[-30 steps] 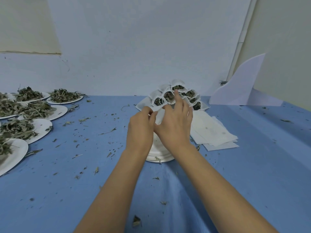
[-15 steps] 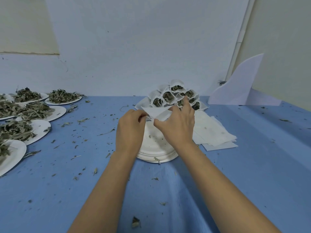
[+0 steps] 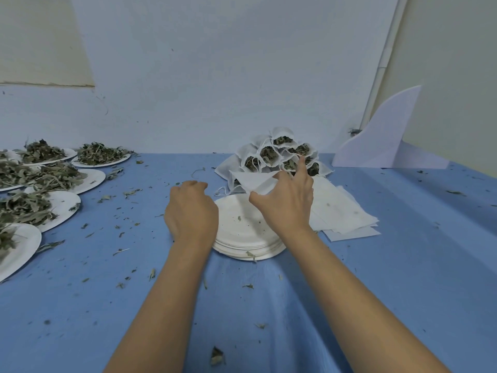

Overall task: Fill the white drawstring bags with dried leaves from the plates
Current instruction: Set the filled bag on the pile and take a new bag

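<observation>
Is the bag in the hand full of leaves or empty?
Empty. The white bag pinched by the right hand looks flat and thin.

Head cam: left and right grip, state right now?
Left grip: fingers curled under, palm hidden; cannot tell if it holds anything.
Right grip: pinches an empty white bag, forefinger straight.

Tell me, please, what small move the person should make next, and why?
Probably reach the left hand toward the leaf plates on the left: the right hand alone pinches an empty bag over the stacked plates, whose top plate holds only crumbs, and the left hand holds nothing.
</observation>
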Demonstrator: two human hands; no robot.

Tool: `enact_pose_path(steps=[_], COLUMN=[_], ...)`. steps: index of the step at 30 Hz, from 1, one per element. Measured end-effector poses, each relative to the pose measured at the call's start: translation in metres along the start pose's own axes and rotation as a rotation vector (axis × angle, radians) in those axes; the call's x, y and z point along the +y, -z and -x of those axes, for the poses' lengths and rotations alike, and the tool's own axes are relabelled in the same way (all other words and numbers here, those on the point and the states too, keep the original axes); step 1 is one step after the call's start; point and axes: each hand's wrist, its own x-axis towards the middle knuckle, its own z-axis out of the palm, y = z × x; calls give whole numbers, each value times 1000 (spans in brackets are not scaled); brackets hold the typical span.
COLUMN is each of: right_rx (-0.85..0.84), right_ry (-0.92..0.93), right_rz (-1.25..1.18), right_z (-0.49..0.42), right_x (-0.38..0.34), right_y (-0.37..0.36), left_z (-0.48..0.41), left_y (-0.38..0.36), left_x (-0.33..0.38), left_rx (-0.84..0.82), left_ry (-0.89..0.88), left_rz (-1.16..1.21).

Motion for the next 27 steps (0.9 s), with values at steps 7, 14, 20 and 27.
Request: enact_pose_path(steps=[7, 14, 20, 27], right_rx=[25, 11, -2, 1], right_ry=[-3, -6, 10, 141], right_rz=[-5, 6, 31, 77], right_z=[0, 0, 0, 7], right_x=[1, 1, -2, -11], right_y=[-2, -3, -3, -9], left_z=[5, 7, 1, 0], left_y=[5, -5, -2, 2], left_x=[32, 31, 28, 31], left_rx=[14, -231, -167, -127], left_ry=[-116, -323, -252, -122], left_rz=[497, 245, 310, 372])
